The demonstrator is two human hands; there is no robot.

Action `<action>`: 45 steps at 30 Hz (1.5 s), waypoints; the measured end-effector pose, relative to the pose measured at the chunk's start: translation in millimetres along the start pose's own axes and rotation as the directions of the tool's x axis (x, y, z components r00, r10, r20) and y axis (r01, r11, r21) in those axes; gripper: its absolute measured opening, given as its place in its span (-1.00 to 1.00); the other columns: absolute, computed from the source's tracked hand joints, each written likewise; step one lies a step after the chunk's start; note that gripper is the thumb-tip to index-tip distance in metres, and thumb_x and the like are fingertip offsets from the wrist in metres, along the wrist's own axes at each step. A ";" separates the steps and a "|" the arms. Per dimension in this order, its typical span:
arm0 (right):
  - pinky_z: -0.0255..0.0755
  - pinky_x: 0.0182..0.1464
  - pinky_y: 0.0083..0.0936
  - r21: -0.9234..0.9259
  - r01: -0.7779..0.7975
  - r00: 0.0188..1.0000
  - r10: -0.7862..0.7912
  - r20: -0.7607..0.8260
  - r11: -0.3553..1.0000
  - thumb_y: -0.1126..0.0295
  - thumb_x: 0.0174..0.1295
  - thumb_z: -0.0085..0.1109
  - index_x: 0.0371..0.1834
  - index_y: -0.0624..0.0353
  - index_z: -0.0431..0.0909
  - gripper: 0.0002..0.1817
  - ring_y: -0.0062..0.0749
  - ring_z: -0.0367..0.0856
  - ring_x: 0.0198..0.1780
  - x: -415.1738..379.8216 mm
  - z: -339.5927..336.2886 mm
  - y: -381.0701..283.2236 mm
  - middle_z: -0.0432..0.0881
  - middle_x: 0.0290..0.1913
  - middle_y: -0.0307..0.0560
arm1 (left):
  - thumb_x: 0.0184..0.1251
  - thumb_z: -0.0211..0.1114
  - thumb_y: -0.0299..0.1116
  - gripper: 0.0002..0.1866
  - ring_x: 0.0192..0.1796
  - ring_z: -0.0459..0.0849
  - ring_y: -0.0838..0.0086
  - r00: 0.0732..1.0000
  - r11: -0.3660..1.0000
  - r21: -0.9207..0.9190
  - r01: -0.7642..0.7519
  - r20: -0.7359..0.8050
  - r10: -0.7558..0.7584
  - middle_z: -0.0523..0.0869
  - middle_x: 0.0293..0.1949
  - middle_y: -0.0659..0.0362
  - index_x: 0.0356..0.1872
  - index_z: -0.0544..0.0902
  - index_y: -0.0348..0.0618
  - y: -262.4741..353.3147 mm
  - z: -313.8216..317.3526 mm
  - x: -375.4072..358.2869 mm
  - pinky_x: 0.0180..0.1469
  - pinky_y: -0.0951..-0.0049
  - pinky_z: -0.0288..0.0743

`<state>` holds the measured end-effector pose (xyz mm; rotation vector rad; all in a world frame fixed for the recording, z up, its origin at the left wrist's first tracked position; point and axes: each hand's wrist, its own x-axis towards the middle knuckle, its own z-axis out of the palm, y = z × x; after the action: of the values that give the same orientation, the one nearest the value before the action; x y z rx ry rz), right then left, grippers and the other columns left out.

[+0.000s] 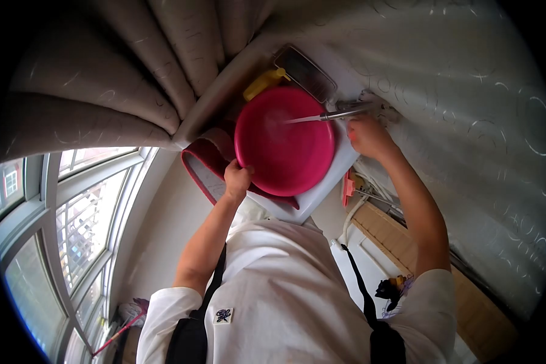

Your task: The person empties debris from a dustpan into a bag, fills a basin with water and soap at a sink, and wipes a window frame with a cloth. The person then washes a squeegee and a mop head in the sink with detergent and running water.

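Observation:
A pink plastic basin (291, 155) sits over the white sink (318, 197), and a stream of water runs into it from the metal faucet (346, 113). My left hand (239, 177) is closed on the basin's near left rim, thumb on the inside. Just below the faucet's spout, my right hand (371, 137) has its fingers curled in beside the tap. What those fingers hold, if anything, is hidden. Water and a little froth show inside the basin.
Behind the basin are a yellow bottle (264, 84) and a dark rectangular tray (305, 71). A red-edged mat (201, 162) hangs over the sink's left side. Curtains (121, 60) and windows (91, 212) flank the left. A wooden panel (379, 227) and hoses stand lower right.

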<state>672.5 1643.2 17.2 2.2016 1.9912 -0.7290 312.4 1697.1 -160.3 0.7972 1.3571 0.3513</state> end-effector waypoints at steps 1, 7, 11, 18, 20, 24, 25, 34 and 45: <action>0.56 -0.08 -0.17 -0.021 0.024 0.999 -0.024 -0.024 1.000 0.44 0.05 0.26 -0.42 0.21 0.59 -0.91 -0.05 0.65 -0.13 -1.6 0.9 -0.7 0.61 -0.21 0.02 | 0.00 0.22 -0.59 -0.68 -0.28 0.66 0.45 1.000 1.000 0.020 -0.003 -0.007 0.003 0.73 -0.30 0.13 -0.13 0.67 -0.34 0.9 -0.3 -4.0 -0.15 0.44 0.55; 0.55 -0.10 -0.21 -0.053 0.047 0.995 -0.051 -0.089 0.998 0.47 0.01 0.25 -0.50 0.20 0.57 -0.94 -0.10 0.62 -0.07 -11.8 36.5 20.0 0.55 -0.19 -0.03 | 0.00 0.24 -0.58 -0.70 -0.29 0.66 0.45 0.999 0.999 0.041 0.027 -0.024 -0.026 0.73 -0.36 0.12 -0.17 0.68 -0.34 4.3 0.6 -2.6 -0.18 0.41 0.54; 0.55 -0.08 -0.20 0.041 -0.006 0.984 0.013 -0.179 0.999 0.50 -0.04 0.23 -0.51 0.20 0.57 -0.96 -0.06 0.64 -0.14 -8.2 34.8 28.8 0.55 -0.16 -0.05 | -0.02 0.26 -0.58 -0.70 -0.29 0.67 0.45 1.000 1.000 -0.010 0.028 -0.008 -0.029 0.73 -0.34 0.14 -0.17 0.68 -0.33 -1.0 0.7 1.7 -0.17 0.42 0.55; 0.55 -0.10 -0.16 0.009 -0.031 0.983 0.033 -0.183 0.999 0.44 -0.06 0.26 -0.43 0.14 0.54 -0.88 -0.04 0.64 -0.18 -3.4 37.6 70.4 0.56 -0.12 -0.07 | 0.00 0.24 -0.60 -0.66 -0.28 0.65 0.48 0.999 0.999 -0.006 0.039 0.009 -0.039 0.72 -0.30 0.15 -0.11 0.67 -0.33 2.0 2.5 5.2 -0.17 0.44 0.54; 0.55 -0.12 -0.15 -0.019 -0.094 0.981 0.089 -0.170 0.995 0.42 -0.05 0.27 -0.40 0.12 0.53 -0.85 -0.04 0.64 -0.18 -3.6 39.1 70.1 0.56 -0.13 -0.07 | 0.00 0.23 -0.61 -0.65 -0.28 0.65 0.48 0.998 0.998 0.003 0.057 0.016 -0.057 0.72 -0.30 0.15 -0.10 0.66 -0.34 1.8 0.5 3.2 -0.18 0.45 0.54; 0.54 -0.13 -0.13 -0.075 -0.027 0.987 0.015 -0.162 0.997 0.39 -0.04 0.28 -0.37 0.10 0.52 -0.83 -0.04 0.63 -0.17 -6.7 35.6 64.1 0.55 -0.12 -0.07 | 0.01 0.22 -0.62 -0.67 -0.30 0.64 0.48 0.998 0.998 -0.027 0.058 0.010 -0.058 0.72 -0.31 0.15 -0.12 0.66 -0.35 -0.2 4.0 3.7 -0.20 0.46 0.54; 0.54 -0.13 -0.13 -0.095 0.035 0.986 -0.051 -0.161 0.995 0.38 -0.03 0.28 -0.37 0.10 0.52 -0.83 -0.04 0.63 -0.17 -7.2 34.0 66.2 0.54 -0.12 -0.07 | 0.00 0.21 -0.62 -0.67 -0.30 0.63 0.48 0.998 0.998 -0.025 0.056 0.004 -0.056 0.71 -0.31 0.16 -0.12 0.66 -0.35 0.9 5.7 5.6 -0.20 0.46 0.53; 0.56 -0.17 -0.14 -0.088 -0.043 0.987 0.029 -0.156 0.995 0.37 0.00 0.28 -0.37 0.09 0.54 -0.85 -0.09 0.66 -0.21 -6.9 45.2 42.6 0.51 -0.08 -0.09 | 0.02 0.17 -0.67 -0.69 -0.44 0.54 0.55 0.996 0.989 -0.125 0.073 0.053 -0.067 0.63 -0.40 0.21 -0.15 0.62 -0.31 10.4 6.3 0.2 -0.41 0.53 0.43; 0.58 -0.17 -0.16 -0.081 -0.112 0.989 0.103 -0.106 0.990 0.37 0.02 0.28 -0.38 0.09 0.54 -0.87 -0.14 0.66 -0.15 -6.5 42.4 40.2 0.52 -0.06 -0.11 | 0.01 0.21 -0.63 -0.71 -0.36 0.60 0.51 0.996 0.996 -0.051 0.072 0.056 -0.069 0.68 -0.36 0.19 -0.16 0.65 -0.34 5.7 1.4 0.8 -0.26 0.48 0.50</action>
<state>698.6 1615.6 -27.6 2.3164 1.8911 -0.5181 315.2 1701.1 -156.9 0.7087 1.3169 0.3069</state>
